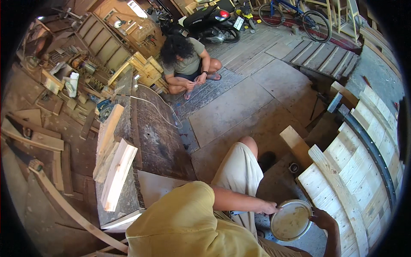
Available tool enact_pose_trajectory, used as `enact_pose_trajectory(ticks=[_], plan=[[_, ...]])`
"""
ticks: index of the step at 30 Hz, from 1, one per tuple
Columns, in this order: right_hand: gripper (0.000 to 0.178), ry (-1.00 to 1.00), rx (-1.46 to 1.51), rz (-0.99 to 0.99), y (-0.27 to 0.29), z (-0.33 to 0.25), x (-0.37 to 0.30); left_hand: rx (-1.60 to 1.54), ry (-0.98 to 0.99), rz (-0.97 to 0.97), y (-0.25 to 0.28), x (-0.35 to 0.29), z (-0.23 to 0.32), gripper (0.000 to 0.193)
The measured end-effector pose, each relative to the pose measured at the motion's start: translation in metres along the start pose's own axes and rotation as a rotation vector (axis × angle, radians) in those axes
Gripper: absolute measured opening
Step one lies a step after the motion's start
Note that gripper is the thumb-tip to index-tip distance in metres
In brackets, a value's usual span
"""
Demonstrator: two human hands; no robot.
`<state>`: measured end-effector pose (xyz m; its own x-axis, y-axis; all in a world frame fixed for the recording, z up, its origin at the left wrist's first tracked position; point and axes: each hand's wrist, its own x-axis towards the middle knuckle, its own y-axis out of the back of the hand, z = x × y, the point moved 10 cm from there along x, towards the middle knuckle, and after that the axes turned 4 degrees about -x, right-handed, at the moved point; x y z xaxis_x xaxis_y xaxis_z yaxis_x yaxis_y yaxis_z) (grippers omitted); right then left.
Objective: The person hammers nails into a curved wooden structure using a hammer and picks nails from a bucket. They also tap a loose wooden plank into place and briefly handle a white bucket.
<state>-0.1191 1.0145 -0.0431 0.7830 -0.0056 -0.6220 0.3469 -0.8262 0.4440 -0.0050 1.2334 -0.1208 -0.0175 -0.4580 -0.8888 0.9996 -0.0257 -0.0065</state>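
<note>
A round, pale, dusty lid-like disc with a raised rim [291, 220] is held between my hands at the lower right. My left hand [269, 208] pinches the disc's left edge, its fingers partly hidden. On the opposite edge, my right hand [323, 219] grips the rim with fingers closed on it. The disc's face is turned up toward me, stained brown and beige. Whether it is a loose lid or the top of a bucket cannot be told. Just right of it lies a large panel of pale wooden boards [349, 165].
A person [184, 60] squats ahead, holding something small. At the left, a worn wooden bench [156, 141] carries pale wood offcuts [119, 174], a blue power tool [104, 110] and a white cord [150, 96]. A motorcycle [209, 21] and blue bicycle [305, 19] stand at the back.
</note>
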Motion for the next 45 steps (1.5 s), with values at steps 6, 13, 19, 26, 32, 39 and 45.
enact_pose_trajectory(ticks=[6,13,19,26,32,39,45], plan=[[0.047,-0.164,0.206,-0.087,-0.008,-0.005,-0.008,-0.042,-0.004,0.076,0.005,0.01,-0.013,0.067],[0.046,-0.067,-0.278,0.103,0.018,-0.012,-0.017,0.161,-0.13,0.168,0.017,-0.038,0.035,0.063],[0.032,-0.108,-0.078,0.372,0.057,-0.096,-0.051,-0.162,-0.24,0.123,0.018,-0.072,0.068,0.06],[0.053,0.013,0.359,-0.093,-0.026,-0.144,-0.049,-0.22,-0.392,0.096,0.032,-0.086,0.114,0.056],[0.051,-0.119,0.168,0.142,-0.005,-0.121,-0.09,-0.153,-0.499,-0.037,0.024,-0.055,0.118,0.031],[0.054,-0.115,0.088,0.258,0.027,-0.079,-0.186,0.203,-0.478,0.024,0.032,-0.048,0.149,0.034],[0.054,-0.48,0.163,0.429,-0.017,0.002,-0.29,0.775,-0.559,-0.2,-0.03,-0.055,0.18,0.048]])
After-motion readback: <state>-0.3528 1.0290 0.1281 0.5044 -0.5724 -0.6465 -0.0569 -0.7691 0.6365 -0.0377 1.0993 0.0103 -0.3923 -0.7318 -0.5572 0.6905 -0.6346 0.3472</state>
